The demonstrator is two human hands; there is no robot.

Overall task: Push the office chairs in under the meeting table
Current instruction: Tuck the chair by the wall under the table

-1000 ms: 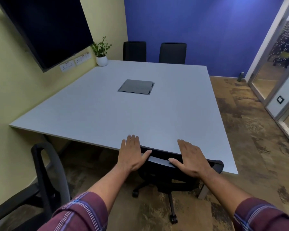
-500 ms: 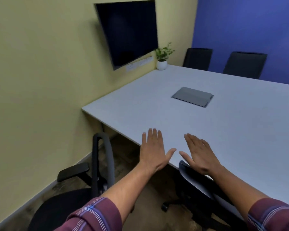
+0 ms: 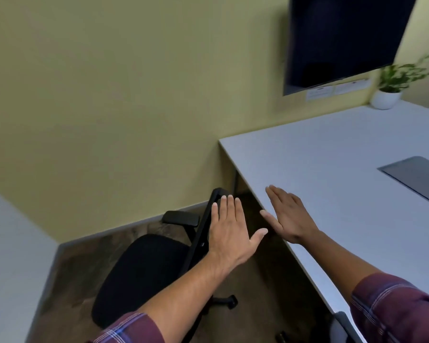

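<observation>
Chair (image 3: 144,273) on the floor, left of the tabletop (image 3: 344,184), seat out from under it, backrest edge toward the tabletop. Left hand (image 3: 230,233) flat and spread over the backrest top, grip holding nothing. Right hand (image 3: 290,216) open, fingers straight, above the tabletop edge, empty.

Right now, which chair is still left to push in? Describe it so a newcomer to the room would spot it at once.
Start at the yellow wall and drop to the near corner of the grey meeting table. Left of that corner stands a black office chair, its seat fully out on the floor and facing away from the table. The left hand hovers by its backrest; the only other chair in view is just a sliver at the bottom edge.
</observation>
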